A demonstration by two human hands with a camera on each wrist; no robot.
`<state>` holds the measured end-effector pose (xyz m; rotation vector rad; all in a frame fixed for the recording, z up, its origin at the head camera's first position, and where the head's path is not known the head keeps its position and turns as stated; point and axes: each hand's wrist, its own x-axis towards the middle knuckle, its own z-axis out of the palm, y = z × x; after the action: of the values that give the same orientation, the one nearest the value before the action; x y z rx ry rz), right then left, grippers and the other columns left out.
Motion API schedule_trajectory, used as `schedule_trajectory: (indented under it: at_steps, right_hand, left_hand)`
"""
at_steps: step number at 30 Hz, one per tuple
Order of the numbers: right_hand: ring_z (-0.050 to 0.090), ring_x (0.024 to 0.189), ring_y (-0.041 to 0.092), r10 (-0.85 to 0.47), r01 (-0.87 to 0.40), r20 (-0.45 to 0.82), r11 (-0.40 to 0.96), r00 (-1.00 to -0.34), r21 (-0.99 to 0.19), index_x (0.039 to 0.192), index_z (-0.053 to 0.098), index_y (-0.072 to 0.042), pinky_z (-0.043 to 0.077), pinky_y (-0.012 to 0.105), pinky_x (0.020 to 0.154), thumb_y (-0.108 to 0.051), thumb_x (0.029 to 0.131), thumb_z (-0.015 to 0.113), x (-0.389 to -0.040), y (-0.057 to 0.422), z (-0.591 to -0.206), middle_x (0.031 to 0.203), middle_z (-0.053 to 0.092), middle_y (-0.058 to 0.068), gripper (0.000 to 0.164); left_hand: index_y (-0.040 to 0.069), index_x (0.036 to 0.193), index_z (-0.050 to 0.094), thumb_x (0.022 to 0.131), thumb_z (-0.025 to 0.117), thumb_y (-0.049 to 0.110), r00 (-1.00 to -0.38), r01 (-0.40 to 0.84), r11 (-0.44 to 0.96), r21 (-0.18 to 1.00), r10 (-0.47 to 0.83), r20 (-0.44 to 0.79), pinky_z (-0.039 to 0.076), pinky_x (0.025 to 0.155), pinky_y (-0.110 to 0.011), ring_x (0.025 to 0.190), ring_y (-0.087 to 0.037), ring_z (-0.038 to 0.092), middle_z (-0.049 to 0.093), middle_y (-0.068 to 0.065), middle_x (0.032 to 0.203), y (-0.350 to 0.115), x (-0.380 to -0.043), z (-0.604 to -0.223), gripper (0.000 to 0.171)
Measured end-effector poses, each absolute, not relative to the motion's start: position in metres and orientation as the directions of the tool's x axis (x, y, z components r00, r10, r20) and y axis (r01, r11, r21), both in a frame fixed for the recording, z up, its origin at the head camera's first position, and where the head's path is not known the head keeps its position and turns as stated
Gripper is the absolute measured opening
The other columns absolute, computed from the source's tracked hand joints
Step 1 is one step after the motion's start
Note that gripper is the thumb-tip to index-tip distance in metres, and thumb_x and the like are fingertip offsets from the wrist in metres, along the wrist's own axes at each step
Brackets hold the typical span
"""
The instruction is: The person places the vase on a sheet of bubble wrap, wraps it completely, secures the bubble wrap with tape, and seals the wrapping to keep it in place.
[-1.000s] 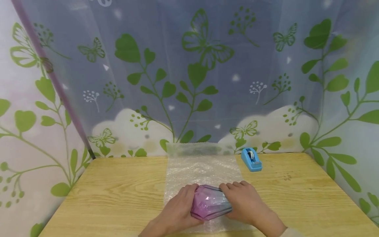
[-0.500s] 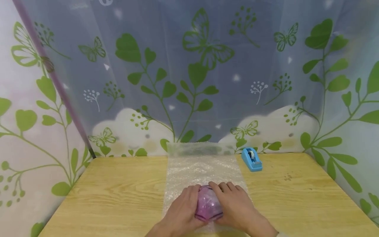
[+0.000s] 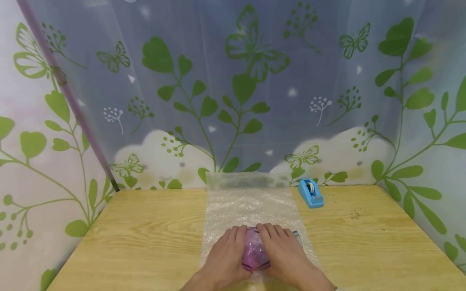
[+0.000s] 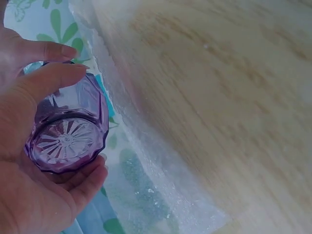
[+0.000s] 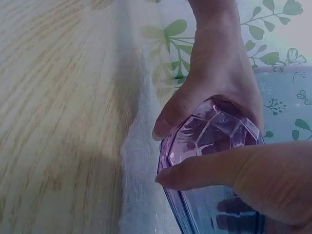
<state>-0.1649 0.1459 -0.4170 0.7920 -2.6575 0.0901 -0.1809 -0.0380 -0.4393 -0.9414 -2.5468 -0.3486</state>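
Both hands hold a faceted glass vase, purple at one end and fading to blue-teal at the other. It lies on its side, over a sheet of bubble wrap. My left hand grips the purple end, where the left wrist view shows a round base with a starburst pattern. Close beside it, my right hand wraps the middle of the vase, its thumb across the facets. The teal end sticks out past the right hand's knuckles. Much of the vase is hidden behind the fingers.
A blue tape dispenser with a small roll stands at the back right of the wooden table. The bubble wrap's far end leans up against the patterned curtain behind the table.
My right hand has slid left along the vase from its teal end to its middle, nearer my left hand. The left hand keeps its hold, and the head view has tipped slightly down.
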Motion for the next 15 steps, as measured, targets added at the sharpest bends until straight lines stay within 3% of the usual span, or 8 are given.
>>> schedule_trajectory:
  at_steps: [6,15]
  right_hand:
    - [0.054,0.106,0.032,-0.502,-0.533,0.290,0.845,-0.815,-0.037,0.127,0.046,-0.001,0.047,0.050,0.086,-0.035,0.059,0.088,-0.1637,0.1489,-0.4189,0.118,0.055,0.015,0.087]
    - [0.053,0.106,0.031,-0.531,-0.558,0.227,0.826,-0.817,-0.077,0.129,0.046,-0.001,0.047,0.049,0.084,-0.032,0.057,0.089,-0.1635,0.1505,-0.4223,0.120,0.054,0.013,0.089]
  left_hand:
    - [-0.002,0.125,0.044,0.050,0.083,0.027,-0.690,0.681,0.722,0.126,0.574,0.442,0.051,0.079,-0.031,0.090,-0.021,0.055,0.053,-0.009,0.104,-0.0381,-0.1801,-0.4398,0.090]
    - [-0.001,0.127,0.043,0.056,0.084,0.037,-0.697,0.683,0.720,0.123,0.592,0.406,0.050,0.080,-0.033,0.091,-0.021,0.056,0.053,-0.009,0.104,-0.0383,-0.1761,-0.4467,0.091]
